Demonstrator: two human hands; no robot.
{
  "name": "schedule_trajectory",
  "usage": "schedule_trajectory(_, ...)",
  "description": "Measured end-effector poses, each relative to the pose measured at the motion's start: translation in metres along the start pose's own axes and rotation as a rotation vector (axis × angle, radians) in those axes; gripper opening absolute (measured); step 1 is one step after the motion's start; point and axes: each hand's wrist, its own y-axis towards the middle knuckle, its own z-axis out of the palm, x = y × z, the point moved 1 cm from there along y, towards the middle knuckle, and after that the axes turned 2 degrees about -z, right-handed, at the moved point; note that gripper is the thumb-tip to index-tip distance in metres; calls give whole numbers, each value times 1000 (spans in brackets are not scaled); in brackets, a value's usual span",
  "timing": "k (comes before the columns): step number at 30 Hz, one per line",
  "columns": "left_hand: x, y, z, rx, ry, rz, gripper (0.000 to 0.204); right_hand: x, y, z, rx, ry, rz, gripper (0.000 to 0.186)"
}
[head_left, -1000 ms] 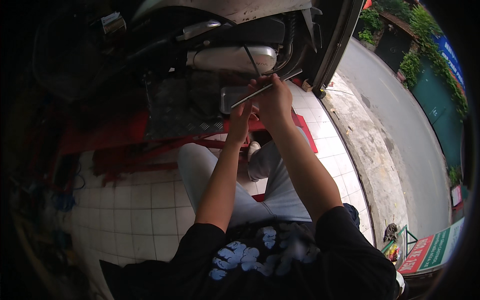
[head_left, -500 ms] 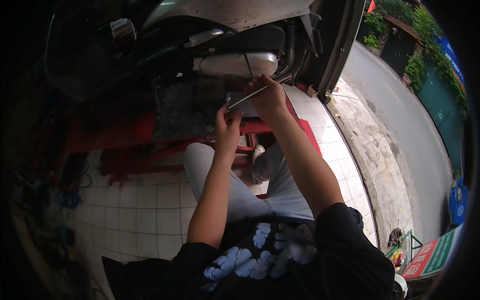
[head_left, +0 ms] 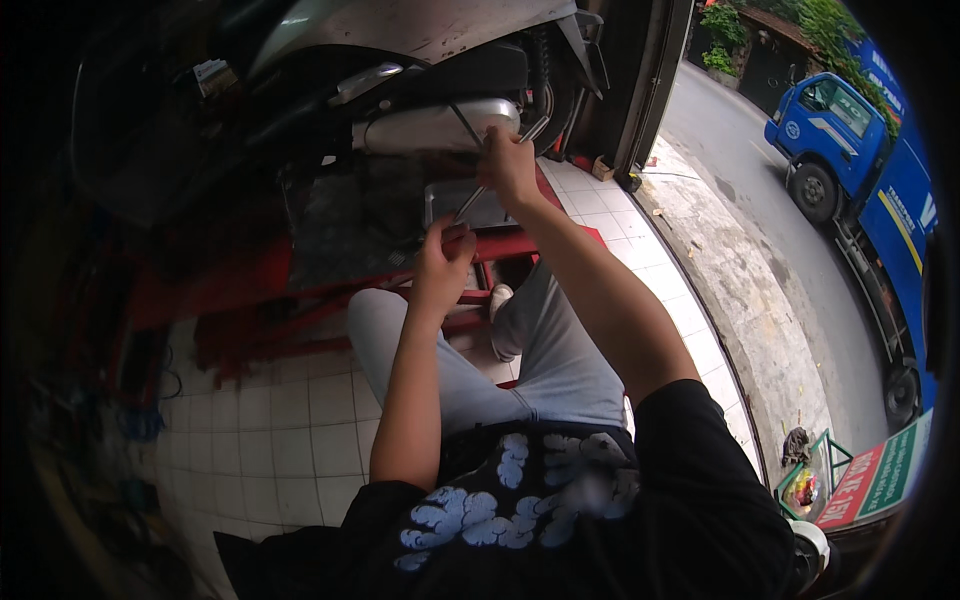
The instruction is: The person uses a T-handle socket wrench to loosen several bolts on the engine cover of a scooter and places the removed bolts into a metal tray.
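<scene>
In front of the motorcycle's silver exhaust cover, my right hand (head_left: 510,165) closes around the middle of a Y-shaped wrench (head_left: 470,204). One shiny arm of it slants down to my left hand, another sticks out up and to the right, and a thin dark arm shows up and to the left. The fingers of my left hand (head_left: 443,258) are closed about the lower end, partly hiding that tip. The silver exhaust cover (head_left: 425,128) lies just beyond my right hand. Behind the wrench, a shallow metal tray (head_left: 434,205) rests on the red lift stand (head_left: 500,243).
The grey and black motorcycle (head_left: 430,35) stands across the far side. A dark mat (head_left: 335,225) covers part of the stand. White tiled floor (head_left: 290,435) surrounds my legs. To the right, past a doorway track, a blue truck (head_left: 845,140) is on the road.
The wrench has turned, its right arm now pointing more steeply upward, and my right hand has tilted with it. The view has shifted slightly right. A blue truck has come into view outside.
</scene>
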Motion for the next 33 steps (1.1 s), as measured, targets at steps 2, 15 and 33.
schedule_trajectory(2,6,2,1,3,67,48,60,-2,-5,5,-27,3,-20,33)
schedule_trajectory(15,2,-3,0,-11,516,310,79,-23,-28,23,-190,671,339,31)
schedule_trajectory(33,-15,-9,0,125,479,114,77,-33,-12,5,43,-12,4,25)
